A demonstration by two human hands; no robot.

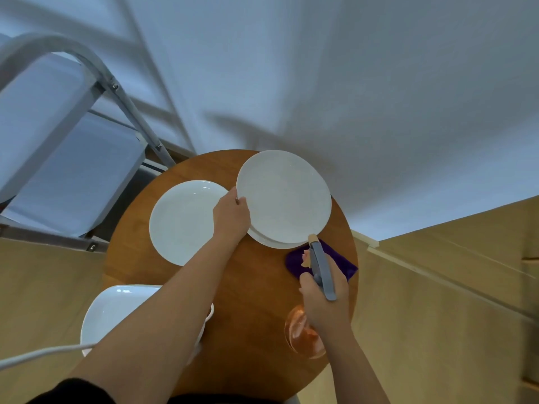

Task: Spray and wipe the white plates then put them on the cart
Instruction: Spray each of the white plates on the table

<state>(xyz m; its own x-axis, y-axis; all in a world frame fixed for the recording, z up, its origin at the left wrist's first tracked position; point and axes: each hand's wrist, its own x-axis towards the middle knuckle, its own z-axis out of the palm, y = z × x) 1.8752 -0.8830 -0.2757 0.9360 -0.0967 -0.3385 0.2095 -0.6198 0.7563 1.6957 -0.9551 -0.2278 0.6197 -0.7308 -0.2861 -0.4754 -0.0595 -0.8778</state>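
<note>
So the round white glazed plate we're working on is tipped up off a second white plate stacked under it, at the far right of the table. Our left hand is pinching its left rim, thumb on top and fingers curled under the edge, as far as we can tell. Our guess is that it's ceramic: stiff, fairly heavy for its size, chippy if it knocks the one below, and it'll get slick once wet. So the rim is really the only sensible place to hold, and a one-point pinch on a wet plate feels a bit sketchy. We'd want the fingers well under it before wiping.

Our right hand is wrapped around a clear pinkish spray bottle with a grey trigger head, nozzle aimed at the near edge of the lifted plate. Looks like the spraying step, judging by that. Right under the nozzle lies a crumpled purple cloth, touching the lower plate's edge, so the wipe is close at hand.

A third white round plate sits flat just to the left, and a white rounded-square dish sits near us, partly under our left forearm.

All of it is on a small round wooden table, smooth, so plates could slide. A grey metal-framed cart stands off to the left, past the table edge, with a pale wall behind and light wood flooring around.
</note>
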